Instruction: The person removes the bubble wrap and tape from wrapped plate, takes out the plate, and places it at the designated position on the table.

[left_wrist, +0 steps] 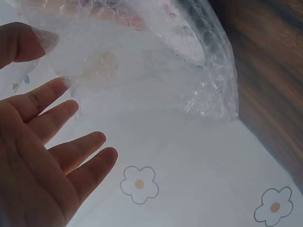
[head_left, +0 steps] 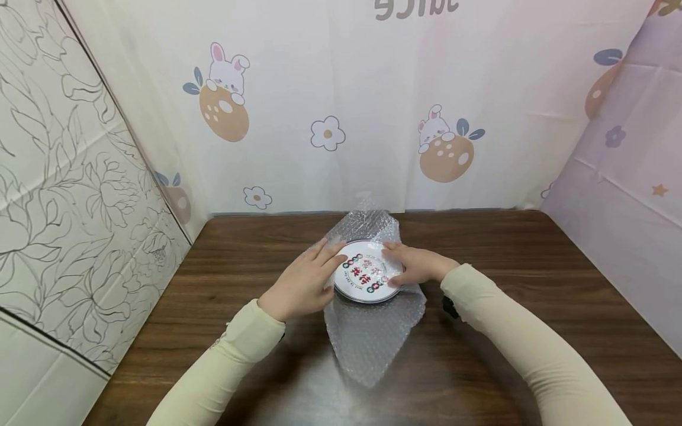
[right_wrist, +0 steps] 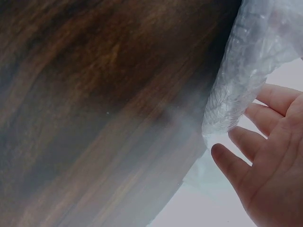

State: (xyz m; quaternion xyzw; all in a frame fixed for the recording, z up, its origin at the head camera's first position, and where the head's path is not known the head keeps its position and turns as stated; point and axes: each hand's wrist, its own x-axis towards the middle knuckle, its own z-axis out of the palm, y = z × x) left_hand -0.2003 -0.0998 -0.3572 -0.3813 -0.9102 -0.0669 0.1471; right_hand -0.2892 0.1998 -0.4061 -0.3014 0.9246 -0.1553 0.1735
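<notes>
A round white plate (head_left: 364, 271) with red characters and small coloured marks lies on a sheet of bubble wrap (head_left: 367, 349). A second rim seems to show along its lower edge. My left hand (head_left: 301, 284) rests at the plate's left side, fingers extended over the rim. From the right, my right hand (head_left: 421, 264) touches the plate with fingertips and thumb. In the left wrist view, the left hand (left_wrist: 42, 146) has spread fingers beside the clear bubble wrap (left_wrist: 208, 90). The right wrist view has fairly straight fingers of the right hand (right_wrist: 270, 146) against the wrap (right_wrist: 232, 90).
The dark wooden table (head_left: 240, 260) extends around the wrap on all sides. Behind it hangs a pale curtain (head_left: 373, 160) with rabbits, fruit and flowers. A white panel with line-drawn flowers (head_left: 80, 177) stands along the left.
</notes>
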